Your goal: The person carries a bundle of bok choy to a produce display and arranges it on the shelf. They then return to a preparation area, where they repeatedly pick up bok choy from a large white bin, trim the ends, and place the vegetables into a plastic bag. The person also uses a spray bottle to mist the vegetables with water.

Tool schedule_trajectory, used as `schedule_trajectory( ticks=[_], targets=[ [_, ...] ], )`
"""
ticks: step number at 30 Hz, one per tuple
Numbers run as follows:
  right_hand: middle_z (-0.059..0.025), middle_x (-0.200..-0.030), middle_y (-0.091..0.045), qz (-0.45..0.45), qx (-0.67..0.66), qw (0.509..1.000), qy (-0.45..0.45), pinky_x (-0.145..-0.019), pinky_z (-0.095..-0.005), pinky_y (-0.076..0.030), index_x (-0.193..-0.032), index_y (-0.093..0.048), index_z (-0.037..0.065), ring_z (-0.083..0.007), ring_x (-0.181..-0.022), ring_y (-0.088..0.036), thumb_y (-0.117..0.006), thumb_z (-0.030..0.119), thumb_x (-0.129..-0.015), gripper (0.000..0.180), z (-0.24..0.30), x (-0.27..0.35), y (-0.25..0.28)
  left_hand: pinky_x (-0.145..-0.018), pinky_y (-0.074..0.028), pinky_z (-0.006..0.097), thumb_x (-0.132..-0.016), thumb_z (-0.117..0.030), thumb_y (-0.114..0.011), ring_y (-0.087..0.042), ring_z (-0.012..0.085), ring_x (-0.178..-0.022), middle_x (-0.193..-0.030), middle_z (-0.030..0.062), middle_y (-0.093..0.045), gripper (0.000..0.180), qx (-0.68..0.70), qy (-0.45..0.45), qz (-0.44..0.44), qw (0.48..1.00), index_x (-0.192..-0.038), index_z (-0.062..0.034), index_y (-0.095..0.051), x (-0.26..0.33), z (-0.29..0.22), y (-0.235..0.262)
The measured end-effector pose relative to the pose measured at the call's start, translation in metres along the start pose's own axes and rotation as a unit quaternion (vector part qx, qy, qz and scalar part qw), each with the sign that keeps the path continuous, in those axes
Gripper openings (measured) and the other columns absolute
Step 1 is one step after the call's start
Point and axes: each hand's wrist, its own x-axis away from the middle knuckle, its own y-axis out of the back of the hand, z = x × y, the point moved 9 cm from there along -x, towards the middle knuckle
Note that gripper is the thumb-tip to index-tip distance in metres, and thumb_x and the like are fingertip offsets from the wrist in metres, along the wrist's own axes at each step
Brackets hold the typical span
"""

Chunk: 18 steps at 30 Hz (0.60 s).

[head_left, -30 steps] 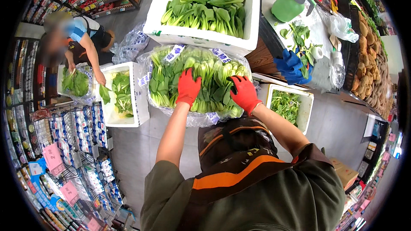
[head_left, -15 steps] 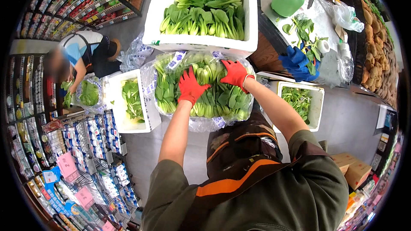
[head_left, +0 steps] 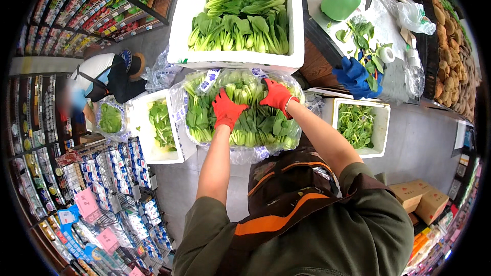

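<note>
Right hand [head_left: 279,95] shifted toward bag [head_left: 248,155] edge near foam box [head_left: 240,60]; fingers, left hand [head_left: 228,111] too, spread over greens [head_left: 261,122].

The clear plastic bag [head_left: 244,155] was thin, wrinkled and glossy; the leafy greens [head_left: 255,120] inside had smooth leaves and shiny pale stems. The red gloves [head_left: 228,111] looked matt. The large foam box [head_left: 235,60] was matt white, the sprayer [head_left: 339,1] smooth green plastic, the cartons [head_left: 410,194] plain brown cardboard.

Pale-stemmed leafy greens [head_left: 261,124] lie closely packed within crinkled clear plastic [head_left: 244,156].
</note>
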Motion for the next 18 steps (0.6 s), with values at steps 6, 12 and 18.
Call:
schedule_trajectory(
  ticks=[6,12,18],
  targets=[
    [-0.0242,-0.132,-0.048,-0.008,-0.047,0.999,-0.001,-0.099,-0.0416,-0.042,-0.140,-0.032,0.005,-0.0410,-0.117,-0.050,-0.082,0.042,-0.058,0.103,0.001,0.003,-0.002,-0.105,-0.030,0.049,-0.042,-0.053,-0.087,-0.040,0.0421,-0.123,-0.132,0.0233,-0.045,0.124,-0.010,0.048,0.016,0.999,-0.143,-0.0080,-0.030,-0.002,0.010,0.002],
    [-0.0262,-0.134,-0.046,0.004,-0.054,0.999,-0.009,-0.100,-0.0413,-0.042,-0.139,-0.031,-0.001,-0.0405,-0.119,-0.048,-0.083,0.040,-0.057,0.105,0.011,0.006,0.001,-0.104,-0.032,0.049,-0.044,-0.051,-0.087,-0.039,0.0406,-0.124,-0.133,0.0227,-0.044,0.122,0.023,0.023,-0.039,0.999,-0.143,-0.0091,-0.030,0.003,0.007,0.001],
    [-0.0269,-0.133,-0.045,-0.083,-0.114,0.990,-0.007,-0.099,-0.0415,-0.042,-0.139,-0.030,-0.004,-0.0400,-0.121,-0.047,-0.083,0.039,-0.056,0.108,0.013,0.024,0.001,-0.103,-0.034,0.050,-0.047,-0.046,-0.088,-0.041,0.0378,-0.123,-0.132,0.0214,-0.045,0.116,0.080,0.053,-0.108,0.990,-0.141,-0.0077,-0.032,0.021,0.012,-0.006]
  ],
)
